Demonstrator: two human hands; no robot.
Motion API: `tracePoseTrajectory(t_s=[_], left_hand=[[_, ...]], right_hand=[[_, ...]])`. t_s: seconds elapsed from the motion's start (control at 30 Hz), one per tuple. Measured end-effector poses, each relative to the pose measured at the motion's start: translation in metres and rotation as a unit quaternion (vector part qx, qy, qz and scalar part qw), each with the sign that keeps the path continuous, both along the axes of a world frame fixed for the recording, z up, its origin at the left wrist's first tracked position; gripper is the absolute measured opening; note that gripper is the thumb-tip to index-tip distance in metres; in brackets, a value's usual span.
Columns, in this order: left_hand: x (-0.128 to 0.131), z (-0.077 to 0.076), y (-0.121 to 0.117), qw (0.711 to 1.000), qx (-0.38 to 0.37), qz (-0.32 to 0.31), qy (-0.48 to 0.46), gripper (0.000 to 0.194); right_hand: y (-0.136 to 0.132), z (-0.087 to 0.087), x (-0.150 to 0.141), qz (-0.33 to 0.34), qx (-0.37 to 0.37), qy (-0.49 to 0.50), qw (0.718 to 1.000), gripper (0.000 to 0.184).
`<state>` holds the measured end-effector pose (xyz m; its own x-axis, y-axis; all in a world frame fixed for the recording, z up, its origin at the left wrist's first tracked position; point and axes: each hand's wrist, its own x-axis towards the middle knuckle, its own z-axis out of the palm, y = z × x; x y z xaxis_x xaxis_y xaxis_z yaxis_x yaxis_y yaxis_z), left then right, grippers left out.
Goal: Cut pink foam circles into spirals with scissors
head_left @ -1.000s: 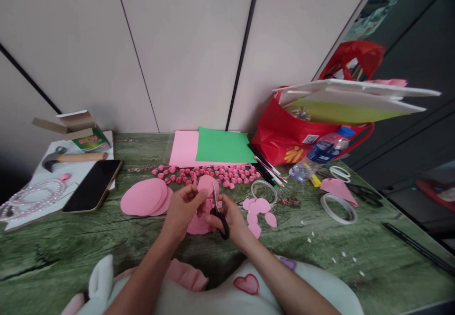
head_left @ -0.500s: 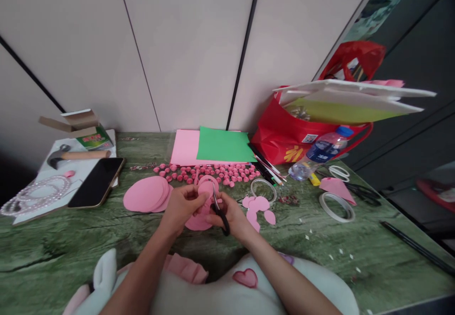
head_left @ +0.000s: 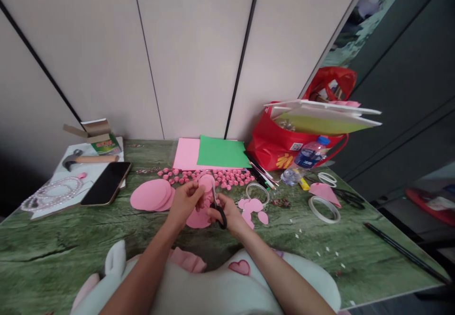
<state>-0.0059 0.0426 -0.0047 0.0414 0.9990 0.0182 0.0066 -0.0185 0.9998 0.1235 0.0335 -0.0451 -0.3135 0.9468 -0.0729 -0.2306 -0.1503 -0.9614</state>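
Pinched in the fingers of my left hand (head_left: 187, 199) is a round pink paper piece (head_left: 206, 182). My right hand (head_left: 227, 213) is closed around the black handles of a pair of scissors (head_left: 221, 216), whose blades point up along the paper's right edge. Under my hands lies a larger pink paper shape (head_left: 197, 219), partly hidden by them. To the left is a stack of pink paper ovals (head_left: 149, 194). Small pink petal-shaped cutouts (head_left: 253, 206) lie right of my right hand. Many small pink paper rolls (head_left: 231, 178) spread out behind both hands.
Green paper (head_left: 222, 151) lies on pink sheets at the back. A red bag (head_left: 265, 147) and a water bottle (head_left: 307, 157) stand right. Tape rolls (head_left: 324, 209) are nearby. Left are a phone (head_left: 106, 184), hammer (head_left: 90, 159) and beads (head_left: 53, 194). A plush toy (head_left: 199, 293) is in front.
The camera view has shifted, so the table's right-hand items appear further left. A curved strip that looped around the round paper's top is no longer visible there. Both hands keep their holds.
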Motion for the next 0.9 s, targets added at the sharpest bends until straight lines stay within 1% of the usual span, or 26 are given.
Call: tracePoseTrajectory(t_s=[0.2,0.3,0.5,0.6,0.77,0.83,0.9], left_hand=[[-0.003,0.0,-0.001,0.999,0.02,0.016,0.023,0.02],[-0.004,0.001,-0.001,0.999,0.019,0.008,0.029,0.02],[-0.01,-0.001,0.002,0.998,-0.007,-0.033,0.052,0.024],[-0.015,0.0,0.003,0.997,-0.026,-0.036,0.067,0.023],[-0.03,0.005,0.004,0.993,-0.051,-0.03,0.107,0.023],[-0.039,0.005,0.005,0.99,-0.056,-0.016,0.129,0.021],[-0.048,0.003,0.007,0.987,-0.059,-0.001,0.148,0.02]], right_hand=[[0.0,-0.002,-0.002,0.008,0.005,-0.004,1.0,0.036],[0.0,-0.002,-0.001,0.009,0.002,-0.007,1.0,0.035],[-0.002,-0.001,0.0,0.019,-0.021,-0.017,0.999,0.03],[-0.002,-0.003,0.001,0.03,-0.045,-0.021,0.998,0.027],[0.0,-0.005,0.007,0.064,-0.079,-0.028,0.994,0.03],[0.002,-0.003,0.009,0.053,-0.068,-0.026,0.996,0.03],[0.005,-0.001,0.011,0.01,-0.043,-0.023,0.999,0.028]])
